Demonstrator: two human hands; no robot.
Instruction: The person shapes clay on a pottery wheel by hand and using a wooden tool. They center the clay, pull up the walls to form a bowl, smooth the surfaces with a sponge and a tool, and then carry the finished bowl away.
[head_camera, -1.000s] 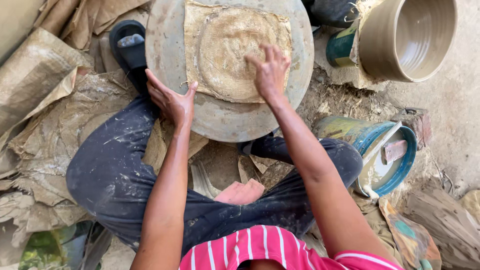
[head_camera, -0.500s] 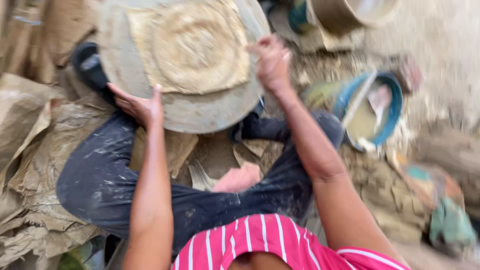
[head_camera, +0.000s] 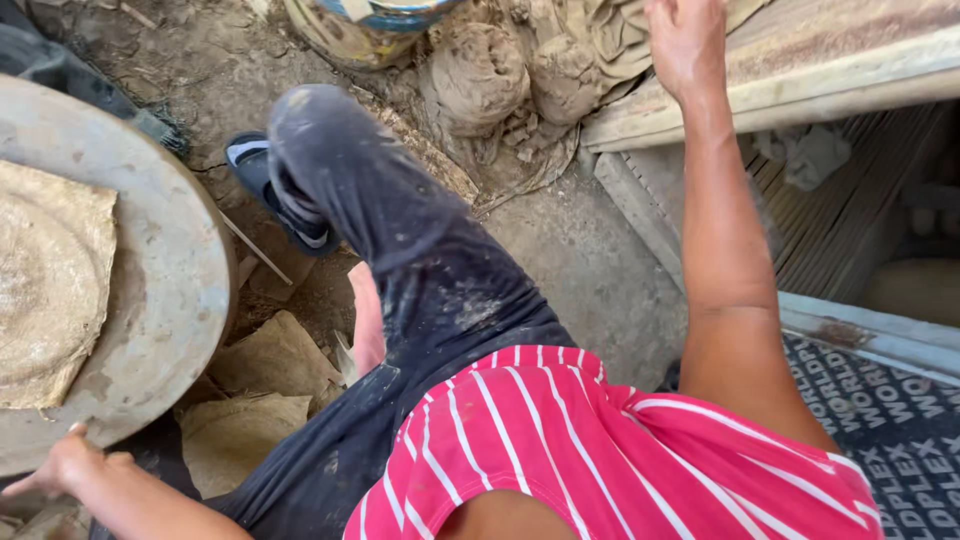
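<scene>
Your left hand (head_camera: 55, 470) sits at the lower left edge of the view, fingers loosely spread, resting against the near rim of the round grey clay-smeared potter's wheel (head_camera: 165, 290); it grips nothing that you can see, only touching the rim; a rough square of tan sacking cloth (head_camera: 45, 285) lies flat on top of the wheel, caked with dried clay. Your right hand (head_camera: 685, 40) is stretched far out to the upper right, fingers open and spread, palm down just over the pale weathered wooden plank (head_camera: 800, 70); whether it presses on the wood you cannot tell, and it holds nothing. Your knee in dark clay-spattered trousers (head_camera: 400, 240) rises between the two arms; beyond it your foot wears a black sandal (head_camera: 270, 190) on the dirt floor (head_camera: 590, 260). Near the plank's left end lie lumps of grey-brown clay (head_camera: 480, 75) wrapped in crumpled cloth; a painted round vessel (head_camera: 365, 25) shows just at the top edge. Folded scraps of brown sacking (head_camera: 260, 390) lie below the wheel, beside your leg; your red-and-white striped shirt (head_camera: 560, 450) fills the bottom.
</scene>
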